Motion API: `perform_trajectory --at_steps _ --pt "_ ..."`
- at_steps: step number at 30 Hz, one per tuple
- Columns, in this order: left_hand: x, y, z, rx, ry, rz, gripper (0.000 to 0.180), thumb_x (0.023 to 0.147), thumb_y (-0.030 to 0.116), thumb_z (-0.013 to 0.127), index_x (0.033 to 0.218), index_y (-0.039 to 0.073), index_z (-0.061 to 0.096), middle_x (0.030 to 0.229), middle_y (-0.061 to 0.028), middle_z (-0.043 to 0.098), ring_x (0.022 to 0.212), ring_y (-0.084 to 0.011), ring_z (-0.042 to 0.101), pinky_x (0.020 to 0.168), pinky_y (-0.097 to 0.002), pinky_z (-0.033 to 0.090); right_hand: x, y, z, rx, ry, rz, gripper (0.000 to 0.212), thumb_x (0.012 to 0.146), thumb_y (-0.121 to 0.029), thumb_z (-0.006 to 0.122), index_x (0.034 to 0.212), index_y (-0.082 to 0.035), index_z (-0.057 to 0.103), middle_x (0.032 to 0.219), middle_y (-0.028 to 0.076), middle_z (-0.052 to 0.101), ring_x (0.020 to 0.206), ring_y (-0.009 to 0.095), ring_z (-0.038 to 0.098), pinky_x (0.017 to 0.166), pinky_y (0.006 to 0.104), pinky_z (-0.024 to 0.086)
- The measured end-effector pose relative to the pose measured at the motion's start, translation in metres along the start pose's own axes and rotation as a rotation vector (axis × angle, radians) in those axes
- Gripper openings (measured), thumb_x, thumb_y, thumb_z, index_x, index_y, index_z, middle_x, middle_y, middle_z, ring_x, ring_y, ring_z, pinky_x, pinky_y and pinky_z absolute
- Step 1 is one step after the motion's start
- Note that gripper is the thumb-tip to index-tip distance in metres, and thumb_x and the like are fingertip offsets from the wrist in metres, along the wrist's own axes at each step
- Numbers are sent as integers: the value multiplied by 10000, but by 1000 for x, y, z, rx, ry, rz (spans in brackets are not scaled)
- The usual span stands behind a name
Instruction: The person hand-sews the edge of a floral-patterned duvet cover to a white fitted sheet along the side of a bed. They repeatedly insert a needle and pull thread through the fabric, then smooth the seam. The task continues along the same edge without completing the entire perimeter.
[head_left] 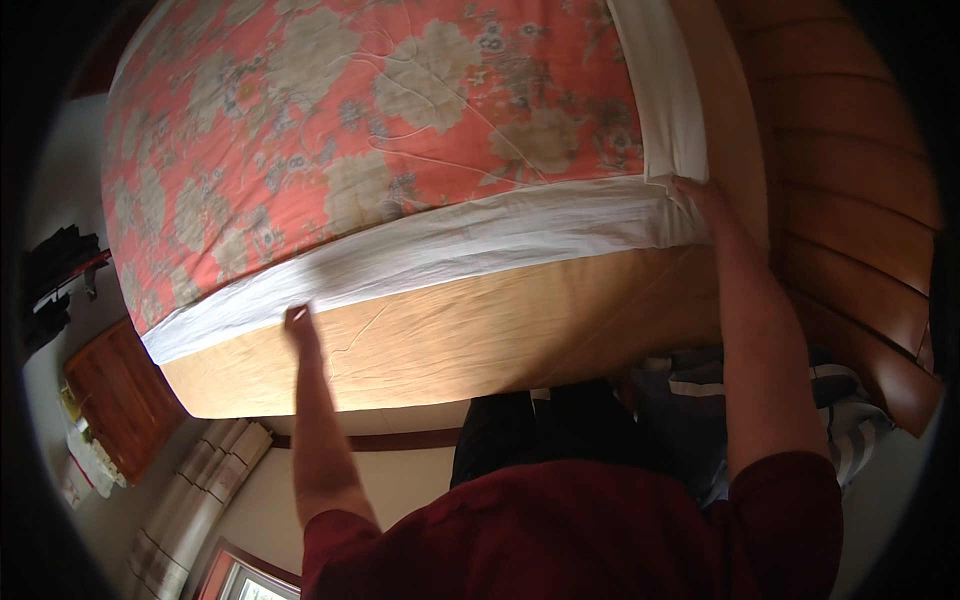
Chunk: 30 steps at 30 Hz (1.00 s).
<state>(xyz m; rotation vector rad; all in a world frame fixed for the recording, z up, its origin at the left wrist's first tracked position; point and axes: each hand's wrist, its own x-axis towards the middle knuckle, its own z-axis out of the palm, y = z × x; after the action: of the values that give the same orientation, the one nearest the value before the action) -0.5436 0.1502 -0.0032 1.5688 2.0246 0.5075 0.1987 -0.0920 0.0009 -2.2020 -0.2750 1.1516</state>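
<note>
A quilt (430,90) with a coral-red floral top and a wide white border (480,225) lies over a tan mattress (450,320). At the near right corner of the quilt, my right hand (697,195) is closed on the folded white cloth. My left hand (300,318) is at the lower edge of the white border, toward the left, with its fingers curled in. It is slightly blurred, and what is between those fingers, if anything, is too small to make out. Thin pale threads (430,155) trail loosely across the floral top.
A brown wooden headboard (850,150) with panels stands along the right. Dark striped bedding (690,400) lies by my right side. To the left are a wooden cabinet or stool (130,400), dark hanging items (62,265) and a curtain (195,500) beside a window (250,582).
</note>
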Motion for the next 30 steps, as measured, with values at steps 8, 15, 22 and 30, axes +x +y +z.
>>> perform_trajectory --at_steps 8,15,22,30 --pt "-41 -92 -388 809 436 -743 352 879 344 510 994 28 612 956 -110 639 826 -251 587 713 -392 458 -3 8 -11 19 -11 -51 613 679 -324 755 1164 0 567 1037 103 623 939 208 576 837 326 432" --pt "-68 -148 -435 1422 -49 -436 297 793 187 597 1038 20 588 979 -195 591 870 -353 586 730 -443 487 -11 -3 6 -89 73 132 668 743 -438 680 1225 -5 517 1144 124 576 1002 255 552 881 348 418" --pt "-59 67 -94 393 -159 412 320 817 25 562 1131 82 549 1107 -138 482 990 -291 520 785 -349 489 -40 48 -95 -163 175 -78 487 885 -469 483 1161 -77 566 1158 74 572 1028 242 541 897 369 405" --pt "-105 225 72 134 -442 682 135 795 41 600 927 65 610 876 -119 576 742 -293 586 574 -360 511 -174 -36 48 -1103 -362 -448 218 815 -268 543 936 -124 653 1009 87 608 935 271 567 807 397 460"
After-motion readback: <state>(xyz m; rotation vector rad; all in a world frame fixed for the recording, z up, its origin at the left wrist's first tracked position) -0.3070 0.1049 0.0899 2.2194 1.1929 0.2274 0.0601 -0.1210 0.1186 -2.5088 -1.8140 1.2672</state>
